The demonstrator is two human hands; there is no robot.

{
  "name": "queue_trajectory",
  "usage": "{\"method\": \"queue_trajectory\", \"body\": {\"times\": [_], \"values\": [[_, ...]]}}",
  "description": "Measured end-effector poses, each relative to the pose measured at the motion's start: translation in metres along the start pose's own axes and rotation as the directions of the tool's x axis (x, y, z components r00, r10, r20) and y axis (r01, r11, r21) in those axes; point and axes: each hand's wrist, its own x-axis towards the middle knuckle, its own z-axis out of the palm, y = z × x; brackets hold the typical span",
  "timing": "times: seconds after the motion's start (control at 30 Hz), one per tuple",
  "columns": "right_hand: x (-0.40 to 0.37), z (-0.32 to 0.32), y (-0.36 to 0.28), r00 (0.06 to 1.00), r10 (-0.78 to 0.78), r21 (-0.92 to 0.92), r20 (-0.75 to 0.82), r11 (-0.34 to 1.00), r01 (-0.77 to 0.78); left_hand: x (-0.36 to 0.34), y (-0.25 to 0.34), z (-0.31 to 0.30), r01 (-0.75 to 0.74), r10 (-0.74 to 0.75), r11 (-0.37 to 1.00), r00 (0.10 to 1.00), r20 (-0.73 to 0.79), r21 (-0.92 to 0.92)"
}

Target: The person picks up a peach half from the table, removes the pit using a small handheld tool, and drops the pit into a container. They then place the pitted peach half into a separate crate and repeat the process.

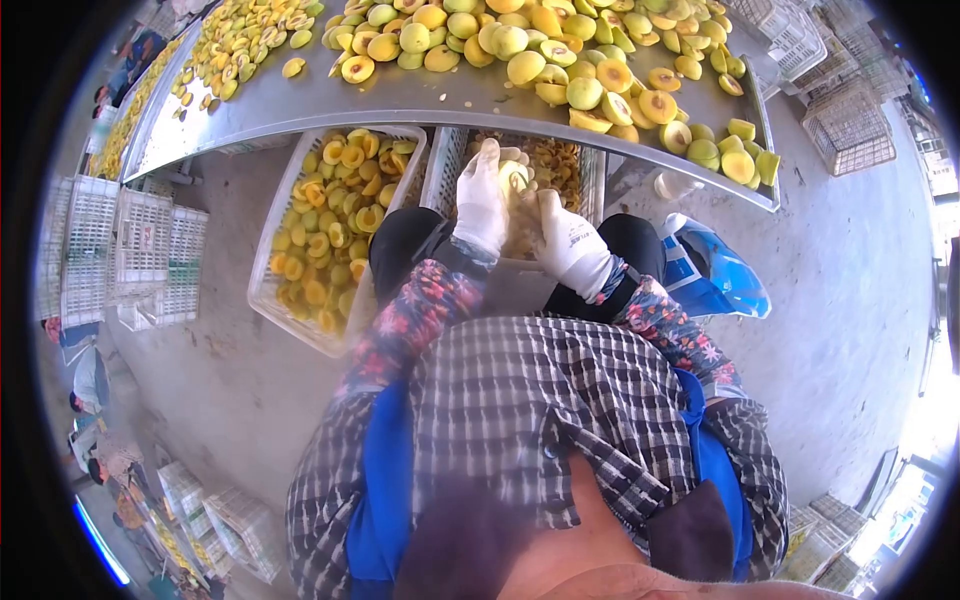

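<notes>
My left hand (482,200), in a white glove, is closed around a pale yellow-green fruit half (514,176), a peach or plum by its look. My right hand (574,244), also gloved, is closed close to that fruit, thumb side towards it; whatever its fingers grip is hidden. Both hands are over a crate (592,185) with brown pits and scraps in it. Left of them a white crate (262,262) is filled with yellow halved fruit (325,235).
A metal table (290,112) with heaps of halved fruit (520,65) runs across in front, its raised edge just beyond my hands. A blue bag (722,275) lies by my right knee. Stacked crates (140,250) stand at the left, more wire-like crates (848,125) at the right.
</notes>
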Motion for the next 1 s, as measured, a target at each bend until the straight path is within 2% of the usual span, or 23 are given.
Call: {"method": "queue_trajectory", "body": {"times": [0.07, 0.17, 0.27, 0.3, 0.43, 0.53, 0.63, 0.73, 0.77, 0.87, 0.9, 0.97, 1.0], "values": [[-0.001, 0.014, 0.015, 0.984, -0.135, 0.164, -0.114, 0.975, 0.153, 0.000, 0.001, 0.000, 0.017, -0.017, 1.000, 1.000, 0.005, -0.005], [-0.005, 0.007, 0.003, 0.992, -0.088, 0.142, -0.086, 0.985, 0.100, -0.007, -0.003, 0.009, -0.035, 0.032, 0.992, 0.999, -0.029, -0.120], [-0.002, 0.000, -0.011, 0.985, -0.082, 0.097, -0.150, 0.991, 0.098, -0.012, -0.001, 0.020, -0.095, 0.094, 0.975, 0.995, -0.017, -0.202], [-0.003, 0.001, -0.016, 0.982, 0.016, 0.182, -0.188, 0.983, 0.019, -0.013, 0.001, 0.024, -0.106, 0.109, 0.970, 0.994, 0.000, -0.219], [-0.001, 0.003, -0.016, 0.957, -0.018, 0.198, -0.290, 0.977, 0.079, -0.019, 0.006, 0.036, -0.159, 0.169, 0.958, 0.985, 0.023, -0.237], [-0.002, -0.001, -0.018, 0.955, -0.053, 0.205, -0.293, 0.972, 0.117, -0.020, 0.001, 0.038, -0.213, 0.219, 0.959, 0.976, 0.013, -0.189], [-0.004, -0.012, -0.028, 0.985, -0.032, 0.347, -0.172, 0.933, 0.090, -0.018, -0.004, 0.031, -0.220, 0.231, 0.945, 0.973, 0.017, -0.244], [-0.009, -0.016, -0.015, 0.976, -0.196, 0.058, -0.095, 0.978, 0.202, -0.021, 0.004, 0.022, -0.062, 0.073, 0.981, 0.996, 0.054, -0.185], [-0.011, -0.015, -0.005, 0.995, -0.082, -0.056, -0.050, 0.995, 0.079, -0.017, 0.008, 0.020, 0.016, -0.009, 0.989, 0.999, 0.043, -0.147], [-0.014, -0.013, -0.004, 0.996, -0.079, 0.067, -0.047, 0.994, 0.082, -0.002, 0.007, 0.007, 0.108, -0.108, 0.994, 0.993, 0.042, -0.008], [-0.012, -0.006, -0.002, 0.992, -0.076, 0.076, -0.102, 0.994, 0.084, -0.006, 0.008, 0.010, 0.108, -0.107, 0.994, 0.994, 0.029, -0.024], [-0.010, 0.016, 0.003, 0.974, -0.062, 0.100, -0.217, 0.991, 0.085, -0.012, 0.003, 0.012, 0.003, -0.002, 0.998, 1.000, 0.025, -0.070], [-0.010, 0.015, 0.002, 0.973, -0.091, 0.114, -0.211, 0.987, 0.117, -0.013, 0.000, 0.014, -0.049, 0.051, 0.995, 0.998, 0.023, -0.089]]}}
